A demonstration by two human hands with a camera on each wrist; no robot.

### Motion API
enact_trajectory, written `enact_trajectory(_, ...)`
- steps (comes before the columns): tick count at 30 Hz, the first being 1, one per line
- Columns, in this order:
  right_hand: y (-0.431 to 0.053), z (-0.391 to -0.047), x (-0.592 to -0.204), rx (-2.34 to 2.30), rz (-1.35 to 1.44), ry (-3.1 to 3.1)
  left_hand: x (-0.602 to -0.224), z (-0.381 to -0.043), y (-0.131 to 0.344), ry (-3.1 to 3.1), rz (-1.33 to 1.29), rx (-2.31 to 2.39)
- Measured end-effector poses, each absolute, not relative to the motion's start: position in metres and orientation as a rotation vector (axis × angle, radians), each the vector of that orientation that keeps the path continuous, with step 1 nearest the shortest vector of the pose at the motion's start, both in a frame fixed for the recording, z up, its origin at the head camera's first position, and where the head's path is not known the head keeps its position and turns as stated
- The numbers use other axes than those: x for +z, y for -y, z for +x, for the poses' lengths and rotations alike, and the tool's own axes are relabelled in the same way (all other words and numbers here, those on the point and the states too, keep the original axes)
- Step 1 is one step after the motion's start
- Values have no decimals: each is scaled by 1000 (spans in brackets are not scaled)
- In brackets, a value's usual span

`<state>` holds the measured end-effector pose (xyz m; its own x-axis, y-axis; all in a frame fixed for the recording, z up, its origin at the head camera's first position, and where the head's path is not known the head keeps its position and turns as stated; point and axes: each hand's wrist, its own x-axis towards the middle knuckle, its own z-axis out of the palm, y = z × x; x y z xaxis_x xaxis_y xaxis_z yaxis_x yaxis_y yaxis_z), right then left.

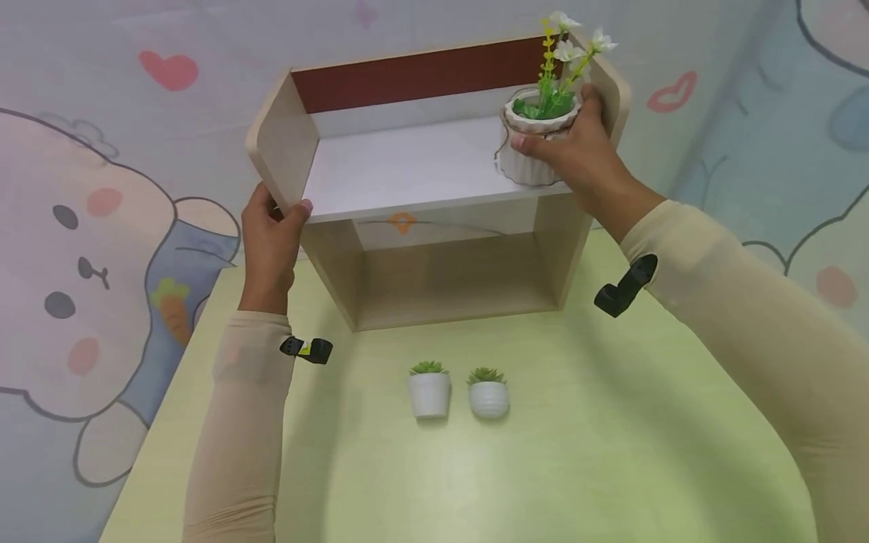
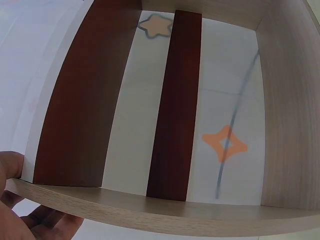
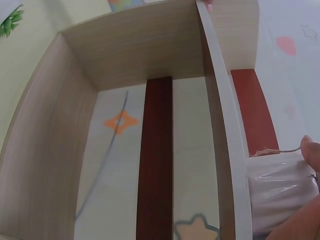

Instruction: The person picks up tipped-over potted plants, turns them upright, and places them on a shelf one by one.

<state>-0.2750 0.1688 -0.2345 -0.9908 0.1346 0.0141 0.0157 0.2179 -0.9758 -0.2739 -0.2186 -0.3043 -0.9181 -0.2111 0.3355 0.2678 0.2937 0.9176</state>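
Note:
My right hand (image 1: 597, 162) grips a white ribbed flower pot (image 1: 526, 158), thumb across its front. Twine circles the pot's neck, and white flowers (image 1: 569, 51) with green leaves rise from it. The pot is on the white upper board of a small wooden shelf (image 1: 407, 166), near its right side panel. In the right wrist view the pot (image 3: 280, 182) shows beside that board, under my thumb and fingers. At the shelf's left end my left hand (image 1: 268, 241) holds the side panel, thumb in front and fingers behind. The left wrist view shows those fingers (image 2: 57, 225) at the panel's edge.
Two small white pots with green succulents, a tapered one (image 1: 430, 394) and a rounded one (image 1: 489, 398), are on the pale green table (image 1: 421, 483) before the shelf. A cloth (image 1: 102, 226) with cartoon prints hangs behind. Each sleeve carries a small black wrist device.

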Motion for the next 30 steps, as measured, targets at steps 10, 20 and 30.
enact_trajectory(10, -174, -239, -240, 1886, -18, 2470, -303, -275, 221, 2180, -15, -1654)
enact_trajectory(20, -179, -206, -255, 1827, 54, 2579, -302, -277, 225, 2195, 15, -1647)
enact_trajectory(30, -172, -169, -277, 1754, 131, 2588, -303, -277, 227, 2187, 17, -1640)
